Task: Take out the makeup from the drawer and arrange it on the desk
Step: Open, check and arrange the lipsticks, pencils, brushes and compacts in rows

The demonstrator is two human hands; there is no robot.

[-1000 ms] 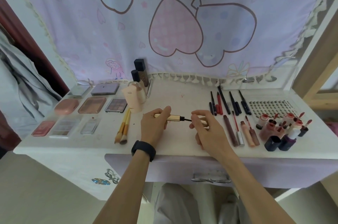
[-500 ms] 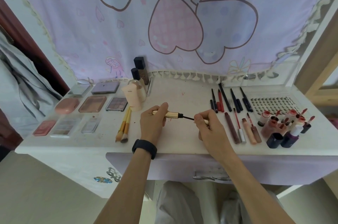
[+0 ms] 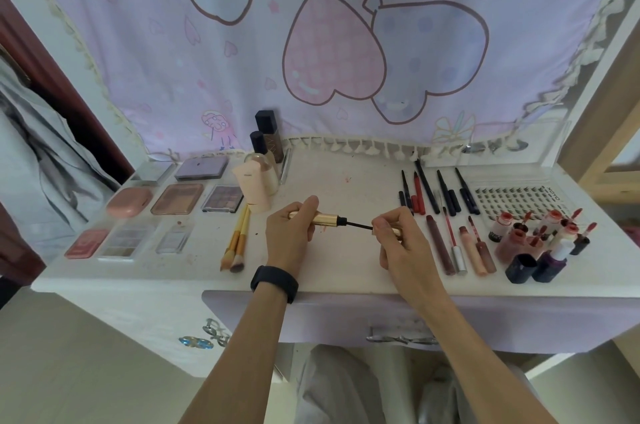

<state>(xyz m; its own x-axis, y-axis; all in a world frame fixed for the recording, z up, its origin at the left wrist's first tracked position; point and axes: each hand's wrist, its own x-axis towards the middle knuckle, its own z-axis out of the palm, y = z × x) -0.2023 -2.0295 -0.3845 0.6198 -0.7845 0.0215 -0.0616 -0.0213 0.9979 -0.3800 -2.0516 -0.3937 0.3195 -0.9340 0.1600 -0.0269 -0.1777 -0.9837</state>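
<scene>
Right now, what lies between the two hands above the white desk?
Head view: a thin black wand spans the gap, from the gold tube in the left hand to the gold piece in the right hand.

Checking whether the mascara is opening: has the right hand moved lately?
Yes: right hand shifted slightly right, toward the brown lip tube, baring more wand.

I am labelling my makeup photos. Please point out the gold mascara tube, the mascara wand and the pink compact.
gold mascara tube (image 3: 327, 218): head view, gold barrel.
mascara wand (image 3: 358, 224): head view, black stem.
pink compact (image 3: 129, 202): head view, middle of lid.
</scene>
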